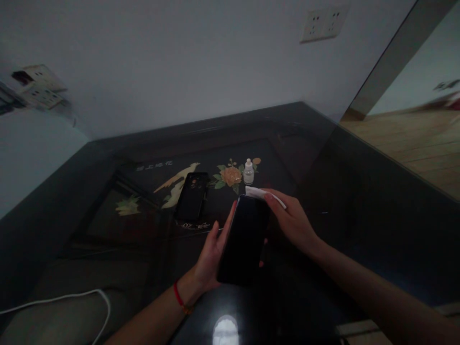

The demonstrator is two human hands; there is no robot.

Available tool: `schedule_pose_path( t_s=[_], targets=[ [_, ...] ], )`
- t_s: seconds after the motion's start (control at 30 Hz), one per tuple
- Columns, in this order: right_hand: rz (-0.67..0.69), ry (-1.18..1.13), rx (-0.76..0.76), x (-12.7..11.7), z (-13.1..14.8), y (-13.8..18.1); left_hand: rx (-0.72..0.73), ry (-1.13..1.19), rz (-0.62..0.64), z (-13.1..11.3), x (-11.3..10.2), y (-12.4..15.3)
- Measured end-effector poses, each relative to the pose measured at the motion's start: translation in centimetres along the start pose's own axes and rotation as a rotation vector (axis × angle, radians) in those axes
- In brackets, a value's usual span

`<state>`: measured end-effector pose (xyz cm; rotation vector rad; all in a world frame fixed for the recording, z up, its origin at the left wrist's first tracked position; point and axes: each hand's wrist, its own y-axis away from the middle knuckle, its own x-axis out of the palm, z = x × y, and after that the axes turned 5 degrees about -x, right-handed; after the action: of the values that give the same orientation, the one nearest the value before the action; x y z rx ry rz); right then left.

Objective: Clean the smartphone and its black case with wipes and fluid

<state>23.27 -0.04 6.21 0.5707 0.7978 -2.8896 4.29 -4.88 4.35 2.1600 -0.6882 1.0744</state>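
My left hand [210, 256] holds a black smartphone [244, 239] from below, screen up, above the dark glossy table [341, 201]. My right hand [293, 220] pinches a small white wipe [260, 193] against the phone's top edge. A red cord circles my left wrist. A second black phone [192, 196], or a phone case with its camera cutout up, lies flat on the table to the left. A small clear dropper bottle [248, 171] with a white cap stands upright just beyond the wipe.
The table has a painted bird and flower inlay [230, 176] and sits in a wall corner. A white cable [72, 299] trails over a grey cushion at the lower left. Wall sockets [323, 23] are above. A wooden floor [413, 139] lies to the right.
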Motion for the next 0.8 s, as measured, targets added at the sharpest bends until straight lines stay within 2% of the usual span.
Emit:
schedule_pose_path(
  t_s=[0.17, 0.33, 0.4, 0.53, 0.7, 0.8],
  targets=[
    [0.198, 0.259, -0.366, 0.1, 1.0, 0.3, -0.134, 0.027, 0.114, 0.4, 0.2, 0.1],
    [0.263, 0.485, -0.762, 0.3, 0.6, 0.6, -0.174, 0.101, 0.058, 0.4, -0.3, 0.3],
    [0.241, 0.534, -0.791, 0.2, 0.3, 0.4, -0.157, 0.129, 0.048, 0.3, -0.4, 0.3],
    [0.143, 0.568, -0.755, 0.2, 0.4, 0.4, -0.144, 0.159, 0.059, 0.3, -0.4, 0.2],
    [0.268, 0.482, -0.96, 1.1, 1.4, 1.7, -0.113, 0.223, 0.025, 0.3, -0.3, -0.1],
    [0.213, 0.538, -0.917, 0.9, 1.1, 1.4, -0.101, 0.244, 0.014, 0.2, 0.1, -0.1]
  ],
)
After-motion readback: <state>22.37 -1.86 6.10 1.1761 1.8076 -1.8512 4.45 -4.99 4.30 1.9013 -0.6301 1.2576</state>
